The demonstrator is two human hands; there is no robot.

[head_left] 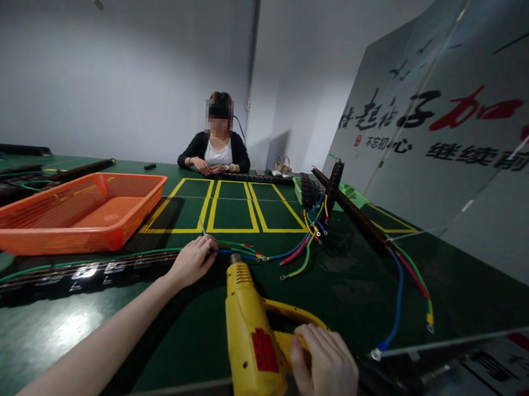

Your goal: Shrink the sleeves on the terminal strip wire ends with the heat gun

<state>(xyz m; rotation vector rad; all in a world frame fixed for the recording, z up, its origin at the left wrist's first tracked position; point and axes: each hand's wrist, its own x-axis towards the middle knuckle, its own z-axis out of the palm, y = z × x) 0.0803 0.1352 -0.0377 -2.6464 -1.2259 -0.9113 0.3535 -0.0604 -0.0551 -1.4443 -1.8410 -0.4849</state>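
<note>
My right hand was wrapped around the handle of the yellow heat gun, fingers curled tight on the grip, the gun low at the near edge of the table with its nozzle aimed away from me; my left hand was stretched further out, fingers pinched shut on the wire bundle just ahead of that nozzle, holding it down on the green mat; I judged this to be the heating step, with the nozzle lined up on the spot beside my fingertips, and the next move would call for keeping the gun steady and close on the joint while my left fingers stayed clear of the hot air, turning the wires if the far side needed it; the bundle itself looked thin and limp, green, blue and red strands lying together, running left as a long green lead over a dark strip and right to bare ring terminals; whether any sleeve sat on the joint I could not tell, it was too small; beyond, more coloured wires fanned from black blocks, an orange basket stood to the left, yellow tape boxes marked the mat, a lettered panel leaned on the right, and a person sat at the far end, hands on the table.
</note>
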